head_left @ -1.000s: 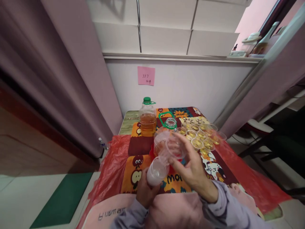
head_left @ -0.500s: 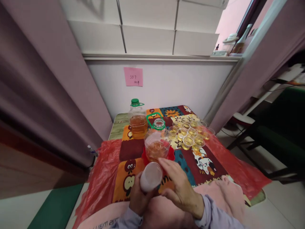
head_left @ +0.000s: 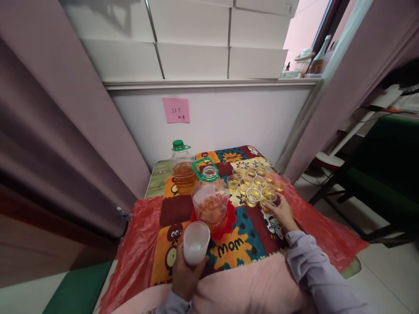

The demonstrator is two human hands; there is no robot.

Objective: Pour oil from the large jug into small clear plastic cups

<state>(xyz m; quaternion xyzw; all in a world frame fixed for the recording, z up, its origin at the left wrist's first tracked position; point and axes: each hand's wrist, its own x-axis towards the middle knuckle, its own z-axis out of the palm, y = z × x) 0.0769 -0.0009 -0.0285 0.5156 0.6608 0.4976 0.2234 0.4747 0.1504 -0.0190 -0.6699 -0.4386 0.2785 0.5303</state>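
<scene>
- Biggest thing on my feed: the table (head_left: pixel 158 175), patterned mat on top, open bottle (head_left: pixel 210 198) upright around the middle. Everything below is placed off that bottle.
- Capped bottle (head_left: pixel 183 176), green lid, amber liquid: behind and left of the open bottle.
- Red tray (head_left: pixel 231 219): under the open bottle, edge poking out around it.
- Left hand (head_left: pixel 186 274): on the near side of the open bottle, fingers wrapped round what looks like a cup stack (head_left: pixel 196 246), mouth up.
- Right hand (head_left: pixel 283 213): right of the open bottle, at the near edge of the filled cups (head_left: pixel 260 183).
- Key bit for me: the near-right cup (head_left: pixel 269 194) stands upright, long axis vertical, on the bottle-facing side of the right fingers. Right hand's clearly closer. Thumb and forefinger straddle it; can't tell if they're actually gripping.
</scene>
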